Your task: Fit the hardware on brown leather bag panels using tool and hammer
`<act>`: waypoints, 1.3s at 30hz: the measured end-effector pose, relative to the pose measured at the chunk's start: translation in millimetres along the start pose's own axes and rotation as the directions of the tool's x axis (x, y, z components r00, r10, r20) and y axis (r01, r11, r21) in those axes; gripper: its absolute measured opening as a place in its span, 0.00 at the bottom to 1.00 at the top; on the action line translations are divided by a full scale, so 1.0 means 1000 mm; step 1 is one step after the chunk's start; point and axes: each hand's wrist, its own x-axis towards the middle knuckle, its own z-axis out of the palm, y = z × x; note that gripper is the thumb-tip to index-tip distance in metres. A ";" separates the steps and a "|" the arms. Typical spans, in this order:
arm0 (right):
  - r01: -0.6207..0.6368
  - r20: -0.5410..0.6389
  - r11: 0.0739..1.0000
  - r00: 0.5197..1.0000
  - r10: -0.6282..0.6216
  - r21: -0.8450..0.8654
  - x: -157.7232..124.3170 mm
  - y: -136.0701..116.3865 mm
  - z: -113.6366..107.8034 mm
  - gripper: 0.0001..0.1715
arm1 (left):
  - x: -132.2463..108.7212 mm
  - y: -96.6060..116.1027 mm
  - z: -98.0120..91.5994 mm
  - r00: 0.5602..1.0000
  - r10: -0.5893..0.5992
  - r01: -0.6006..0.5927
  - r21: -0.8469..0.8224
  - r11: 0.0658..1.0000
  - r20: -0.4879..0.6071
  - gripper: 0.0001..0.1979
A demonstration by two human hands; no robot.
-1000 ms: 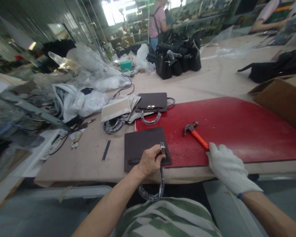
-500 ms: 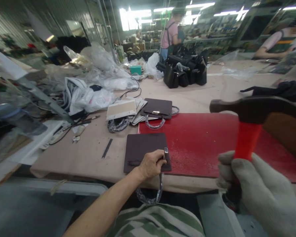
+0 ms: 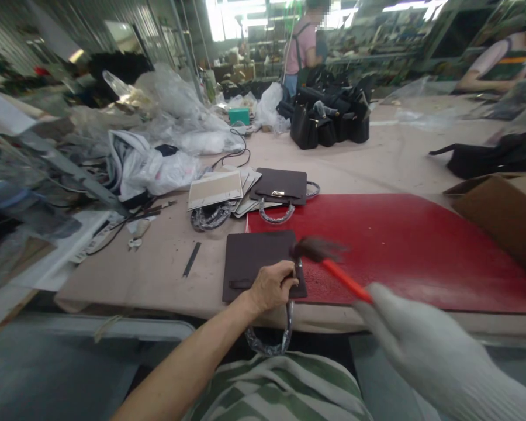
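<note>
A dark brown leather bag panel (image 3: pixel 256 257) lies flat at the table's near edge, partly on the red cutting mat (image 3: pixel 403 245). My bare left hand (image 3: pixel 272 286) is closed on the metal fitting at the panel's lower right corner, where a plastic-wrapped handle (image 3: pixel 272 342) hangs down over the table edge. My right hand (image 3: pixel 416 345), in a white glove, grips a hammer (image 3: pixel 328 260) with an orange handle. Its dark head is motion-blurred right above the fitting, just beside my left fingers.
More panels and wrapped handles (image 3: pixel 245 196) lie stacked beyond the mat. A cardboard box (image 3: pixel 504 216) stands at right. Black handbags (image 3: pixel 328 120) stand further back, plastic bags (image 3: pixel 158 152) at left. A thin dark strip (image 3: pixel 191 259) lies on the table. People work in the background.
My right hand took up the hammer from the red mat, raised it high, then swung it down onto the fitting. My left hand stayed on the panel.
</note>
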 end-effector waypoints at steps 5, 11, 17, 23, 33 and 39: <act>-0.076 0.126 0.994 0.988 0.085 -0.080 0.005 0.019 0.014 0.21 | 0.000 0.002 -0.001 1.000 0.008 -0.008 -0.014 1.000 -0.002 0.05; -0.277 0.122 0.895 0.934 0.337 -0.349 0.020 0.064 0.059 0.19 | 0.000 0.002 -0.002 1.000 0.011 -0.011 -0.031 0.999 0.007 0.04; -0.070 -0.216 0.957 0.976 0.008 -0.281 0.036 0.039 0.104 0.19 | -0.001 0.002 -0.005 1.000 0.014 -0.014 -0.032 0.999 -0.004 0.05; 0.162 -0.141 0.984 0.978 -0.151 0.075 0.038 -0.038 0.146 0.19 | -0.001 0.006 -0.003 0.998 -0.067 0.068 -0.117 0.991 0.007 0.07; 0.132 -0.135 0.986 0.984 -0.117 0.106 0.035 -0.038 0.157 0.23 | -0.011 -0.031 -0.097 0.735 -0.601 0.514 -0.320 0.796 -0.315 0.17; 0.125 -0.116 0.987 0.987 -0.114 0.099 0.039 -0.040 0.153 0.22 | -0.053 -0.061 -0.163 0.636 -0.670 0.753 0.495 0.433 -0.383 0.13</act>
